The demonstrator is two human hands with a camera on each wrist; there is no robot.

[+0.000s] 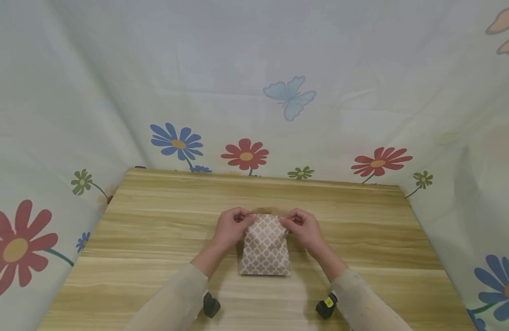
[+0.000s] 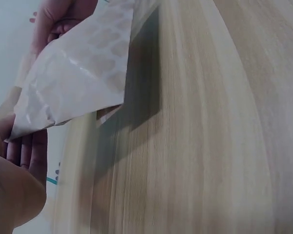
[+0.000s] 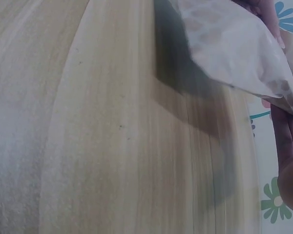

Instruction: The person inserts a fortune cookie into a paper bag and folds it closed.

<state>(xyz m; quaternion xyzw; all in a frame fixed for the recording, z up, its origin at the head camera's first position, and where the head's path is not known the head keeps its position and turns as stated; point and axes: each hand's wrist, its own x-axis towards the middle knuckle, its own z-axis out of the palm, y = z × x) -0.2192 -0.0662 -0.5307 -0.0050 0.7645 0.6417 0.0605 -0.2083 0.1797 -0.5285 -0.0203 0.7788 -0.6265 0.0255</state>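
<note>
A small paper bag (image 1: 265,248) with a tan and white lattice pattern stands at the middle of the table, its broad face toward me. My left hand (image 1: 234,226) pinches its upper left corner between thumb and fingers. At the upper right corner, my right hand (image 1: 303,228) grips the paper the same way. In the left wrist view the bag (image 2: 83,68) slants up from the wood to the left hand (image 2: 19,170). The right wrist view has the crinkled bag (image 3: 239,48) running to the right hand (image 3: 290,151). Whatever the bag contains is hidden.
The wooden table (image 1: 163,220) reaches back to a pale curtain (image 1: 221,69) printed with flowers and butterflies, which also hangs at both sides. A black device (image 1: 211,305) sits by the left sleeve, and another black device (image 1: 326,306) with a yellow label by the right.
</note>
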